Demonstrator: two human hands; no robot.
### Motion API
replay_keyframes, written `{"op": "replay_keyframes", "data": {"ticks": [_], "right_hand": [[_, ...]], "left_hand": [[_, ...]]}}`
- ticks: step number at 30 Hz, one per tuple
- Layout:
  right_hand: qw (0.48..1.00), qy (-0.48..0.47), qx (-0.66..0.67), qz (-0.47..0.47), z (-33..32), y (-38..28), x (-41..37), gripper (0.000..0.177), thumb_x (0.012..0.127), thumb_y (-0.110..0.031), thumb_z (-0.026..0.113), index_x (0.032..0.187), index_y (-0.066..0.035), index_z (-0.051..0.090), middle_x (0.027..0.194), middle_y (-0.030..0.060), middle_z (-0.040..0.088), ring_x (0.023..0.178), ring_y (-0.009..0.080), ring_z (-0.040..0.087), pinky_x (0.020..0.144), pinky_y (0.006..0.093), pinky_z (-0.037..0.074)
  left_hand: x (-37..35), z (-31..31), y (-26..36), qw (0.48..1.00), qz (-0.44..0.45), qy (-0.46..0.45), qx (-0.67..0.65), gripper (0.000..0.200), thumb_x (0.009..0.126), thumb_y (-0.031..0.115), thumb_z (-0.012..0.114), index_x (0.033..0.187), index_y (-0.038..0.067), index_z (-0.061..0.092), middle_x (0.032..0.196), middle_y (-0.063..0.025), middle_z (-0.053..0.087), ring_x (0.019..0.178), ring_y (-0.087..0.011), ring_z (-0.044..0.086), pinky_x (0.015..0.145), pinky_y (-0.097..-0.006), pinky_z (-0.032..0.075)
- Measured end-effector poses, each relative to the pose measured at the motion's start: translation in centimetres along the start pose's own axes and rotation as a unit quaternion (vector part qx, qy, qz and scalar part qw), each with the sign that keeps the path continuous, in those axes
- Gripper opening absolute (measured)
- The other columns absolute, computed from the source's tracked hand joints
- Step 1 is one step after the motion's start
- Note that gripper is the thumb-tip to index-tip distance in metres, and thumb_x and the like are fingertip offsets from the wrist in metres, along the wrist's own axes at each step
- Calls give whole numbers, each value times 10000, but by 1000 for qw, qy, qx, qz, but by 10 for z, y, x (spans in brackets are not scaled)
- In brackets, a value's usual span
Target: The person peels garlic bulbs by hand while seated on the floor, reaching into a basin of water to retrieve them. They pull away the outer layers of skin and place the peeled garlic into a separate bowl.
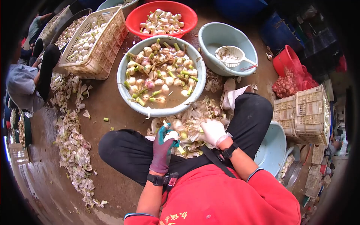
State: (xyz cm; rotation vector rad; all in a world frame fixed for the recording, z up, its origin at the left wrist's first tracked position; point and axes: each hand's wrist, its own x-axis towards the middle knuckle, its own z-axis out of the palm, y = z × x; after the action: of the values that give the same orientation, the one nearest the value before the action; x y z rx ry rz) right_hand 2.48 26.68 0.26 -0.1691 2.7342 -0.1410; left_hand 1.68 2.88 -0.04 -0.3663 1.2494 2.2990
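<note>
My left hand point(162, 147), in a purple and teal glove, is closed around a white peeled garlic bulb point(171, 135) with its green stem end pointing down to the right. To its right, my right hand point(213, 132) in a white glove is curled over the heap of garlic skins point(193, 119) between my legs; its fingertips are partly hidden, and what they hold cannot be made out. Just beyond the skins stands a pale blue basin point(123, 92) of muddy water, with garlic bulbs point(165, 77) on cut green stems floating in it.
A red basin point(193, 18) of garlic and a cream crate point(107, 60) of bulbs stand behind. Another blue basin point(210, 32) holds a white strainer point(229, 56). Crates point(311, 112) are stacked at right. Skins point(75, 157) cover the floor at left, near another person point(24, 80).
</note>
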Motion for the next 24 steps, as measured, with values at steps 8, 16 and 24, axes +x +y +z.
{"op": "replay_keyframes", "data": {"ticks": [8, 16, 24], "right_hand": [[944, 167, 285, 31, -64, -10, 20, 239, 859, -225, 587, 985, -29, 641, 925, 183, 643, 913, 351, 621, 800, 422, 493], [971, 126, 197, -50, -67, -13, 80, 224, 845, -204, 568, 989, -49, 643, 877, 180, 631, 873, 348, 619, 794, 439, 494], [967, 59, -49, -244, -42, -45, 189, 252, 787, -145, 548, 1005, -121, 672, 1039, 149, 592, 1009, 364, 565, 865, 453, 462]], "left_hand": [[-4, 17, 11, 1000, -1, 17, 0, 528, 813, 74, 536, 1328, -5, 451, 1106, -125, 568, 876, -201, 636, 739, -294, 547], [-9, 16, 13, 999, -35, -9, 3, 414, 840, 88, 518, 1242, -12, 507, 1112, -101, 592, 915, -182, 630, 769, -291, 544], [-5, 21, 12, 985, -107, -81, -106, 202, 907, 68, 576, 1095, 0, 550, 1051, -117, 627, 890, -167, 627, 783, -298, 546]]}}
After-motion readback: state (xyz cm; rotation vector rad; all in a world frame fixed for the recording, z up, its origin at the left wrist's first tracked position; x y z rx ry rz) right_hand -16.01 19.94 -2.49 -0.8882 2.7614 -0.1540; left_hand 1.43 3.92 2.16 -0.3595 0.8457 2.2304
